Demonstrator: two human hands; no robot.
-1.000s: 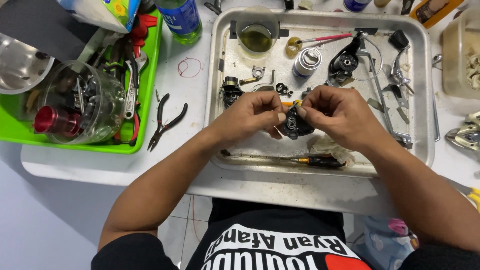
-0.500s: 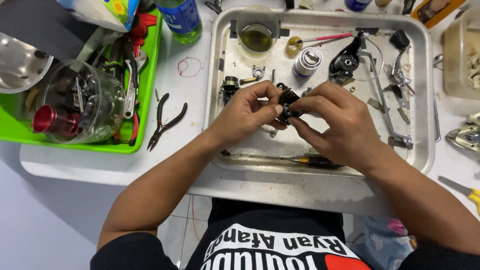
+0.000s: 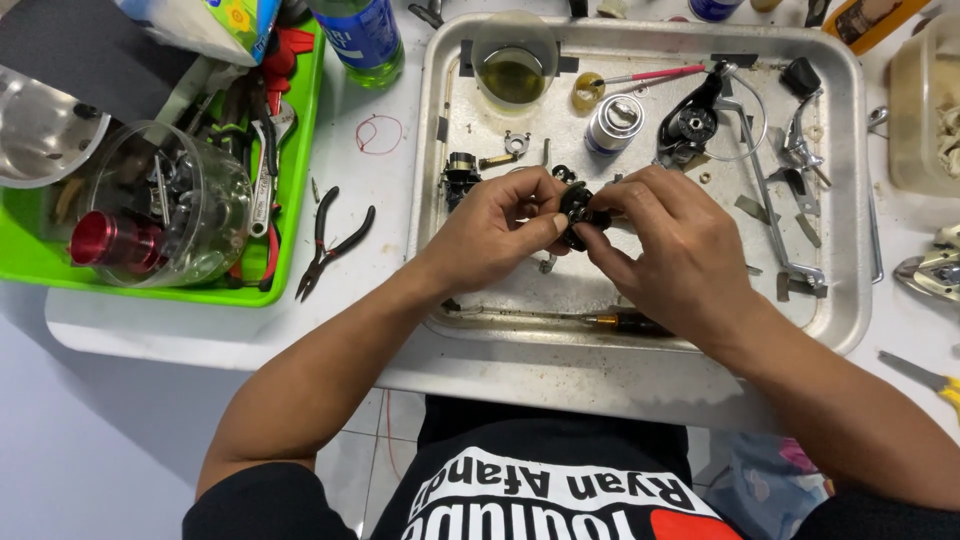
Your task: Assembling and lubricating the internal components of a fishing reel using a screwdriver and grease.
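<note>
Both of my hands meet over the middle of a metal tray (image 3: 846, 300). My left hand (image 3: 495, 225) and my right hand (image 3: 665, 245) together pinch a small black round mechanical part (image 3: 577, 208) between their fingertips, a little above the tray floor. Most of the part is hidden by my fingers. Loose small metal parts lie on the tray just behind my hands, among them a dark brass-tipped piece (image 3: 461, 172) and a small metal bracket (image 3: 516, 143).
On the tray: a cup of yellowish liquid (image 3: 514, 62), a small silver can (image 3: 613, 122), a black housing (image 3: 688, 122), a screwdriver (image 3: 600, 321) along the front. Black pliers (image 3: 330, 243) lie left of it. A green bin (image 3: 150, 290) holds tools and a clear jar (image 3: 165, 205).
The black part sat lower between my hands a second ago; my hands have lifted and turned it, and my right fingers now wrap over its right side.
</note>
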